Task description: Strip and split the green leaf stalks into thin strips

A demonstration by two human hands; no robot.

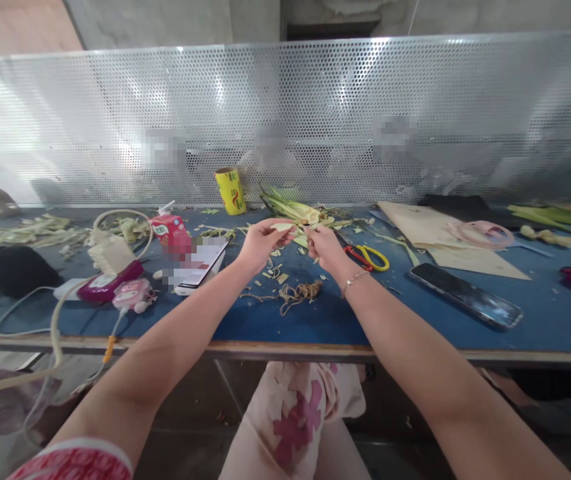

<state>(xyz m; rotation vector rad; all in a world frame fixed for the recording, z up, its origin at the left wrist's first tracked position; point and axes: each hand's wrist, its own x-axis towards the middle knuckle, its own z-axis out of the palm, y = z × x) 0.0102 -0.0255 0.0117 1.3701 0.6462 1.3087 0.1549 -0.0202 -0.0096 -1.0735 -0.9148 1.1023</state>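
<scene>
Near the middle of the blue table, my left hand (265,245) pinches a pale yellowish-green leaf piece (282,227) between thumb and fingers. Close by on the right, my right hand (324,247) has its fingers closed; a small dark bit shows at the fingertips, too small to name. Just beyond both hands lies a bundle of green and pale plant stalks (292,205). Small pale scraps (276,273) are scattered beneath the hands. A tangle of brown twine (301,295) lies nearer to me. Scissors with red and yellow handles (372,258) rest beside my right wrist.
On the left are a propped phone (210,260), a pink carton (171,230), a power strip (108,281) with cables and a black object (15,272). A yellow roll (230,191) stands before the perforated metal screen (315,100). Another phone (465,295) and brown paper (430,230) lie right.
</scene>
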